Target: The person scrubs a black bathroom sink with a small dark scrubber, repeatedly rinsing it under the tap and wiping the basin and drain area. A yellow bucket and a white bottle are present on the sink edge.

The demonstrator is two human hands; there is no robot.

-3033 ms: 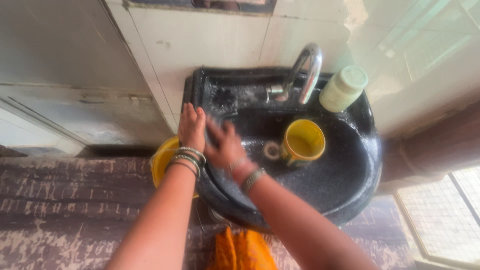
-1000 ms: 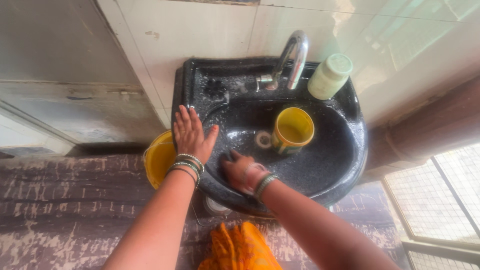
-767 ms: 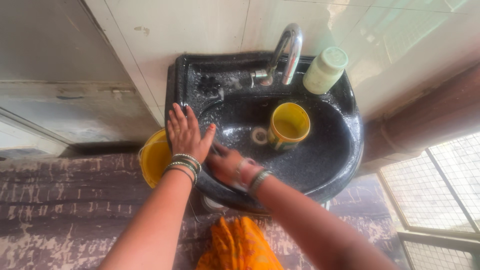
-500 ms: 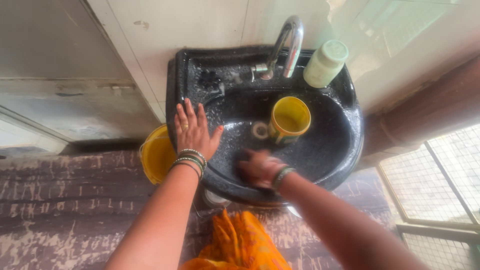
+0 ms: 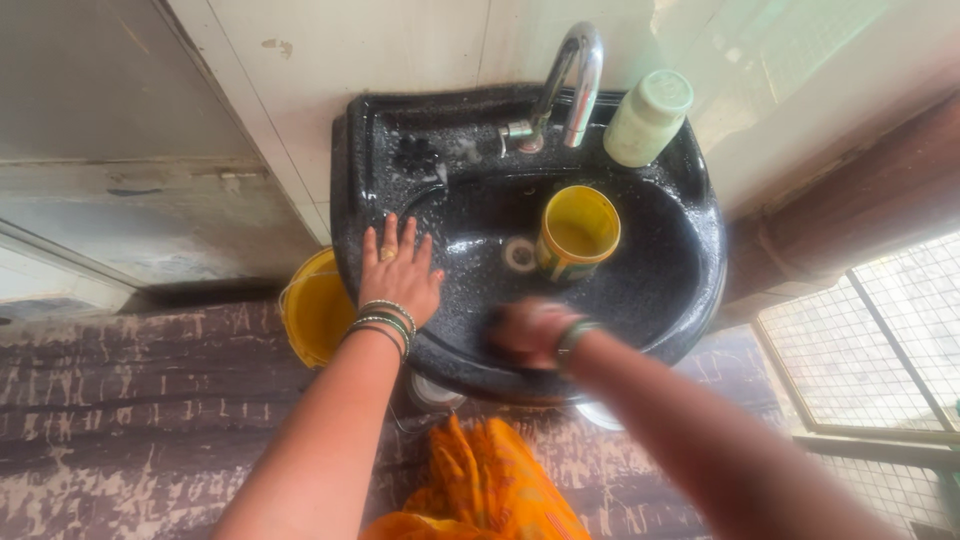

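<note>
Looking down on a glossy black speckled wash basin [image 5: 690,250] fixed to a pale wall, with 2 bare arms reaching in. The left hand [image 5: 400,275] lies flat and spread, fingers released, on the basin's rim at 9 o'clock, with bangles at the wrist. The right hand [image 5: 528,330] is motion-blurred at 6 o'clock, pressed against the wet inner slope; whether it is clenched or grasping something cannot be told.

The basin is oval, dark, wet and shining, with pale flecks and a round drain [image 5: 519,254] near centre. It looks hard, heavy and rigid, and probably slick under the palm where wet; the broad rim seems the steadiest place to hold.

A yellow mug [image 5: 577,232] stands in the bowl just beside the drain at 3 o'clock. A curved chrome tap [image 5: 572,75] rises at 12 o'clock, and a pale green capped bottle [image 5: 647,118] sits on the ledge at 1 o'clock. A yellow bucket [image 5: 312,310] stands below at 8 o'clock.
</note>
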